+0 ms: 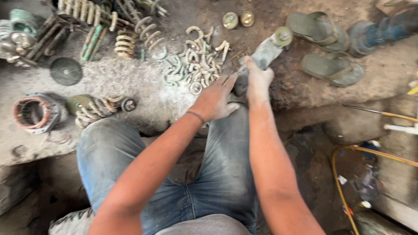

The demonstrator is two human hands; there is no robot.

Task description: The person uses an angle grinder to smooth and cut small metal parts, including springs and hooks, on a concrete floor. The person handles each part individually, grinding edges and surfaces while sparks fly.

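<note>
Nearest the camera are the person's knees in dusty blue jeans (130, 148), both forearms reaching forward over them. The left hand (214, 101), with a thin band at the wrist, rests against the near end of an angle grinder (261, 58), its fingers (228, 83) partly curled on the tool's dark rear. The right hand (257, 80) wraps around the grinder's body from the side, fingers closed on it. The grinder is grey, coated in dust, slightly blurred, and lies slanted away toward the upper right, ending in a round, greenish-brass disc head (283, 36). It sits just past the knees on the dirty concrete floor (130, 78). Just left of it lies a heap of curved brass-and-green pieces (196, 61). Beyond on the right are two green sandals (324, 48); far left, coiled springs (126, 43).
</note>
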